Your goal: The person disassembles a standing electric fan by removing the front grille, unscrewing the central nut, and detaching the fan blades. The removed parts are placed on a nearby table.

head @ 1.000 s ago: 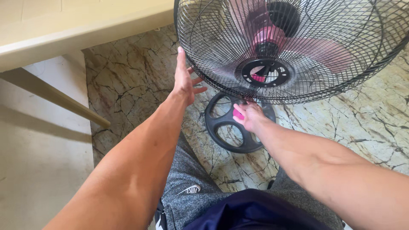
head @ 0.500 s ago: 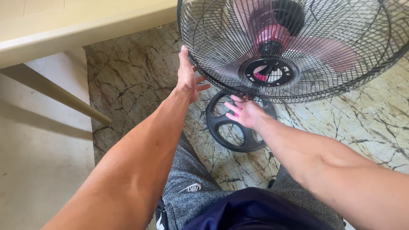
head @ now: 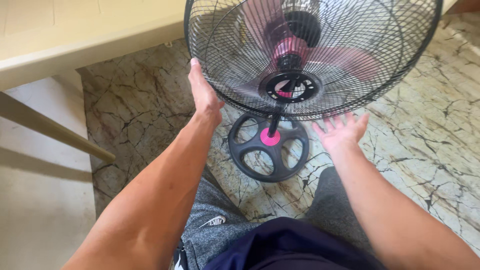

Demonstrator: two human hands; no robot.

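With my left hand [head: 204,95] flat against the grille [head: 240,75] rim and right hand [head: 340,131] released below it, I should grip both sides evenly.

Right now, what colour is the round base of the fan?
The base is black, with a pink collar at its centre; the head view shows it.

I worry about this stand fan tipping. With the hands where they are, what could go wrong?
The left hand presses flat on the side of the wire guard rather than gripping it, and the right hand is open under the rim, so the head could slip or swing. The round base looks small beside the wide guard, so a sideways push might tip it. Fingers near the mesh could poke through toward the pink blades.
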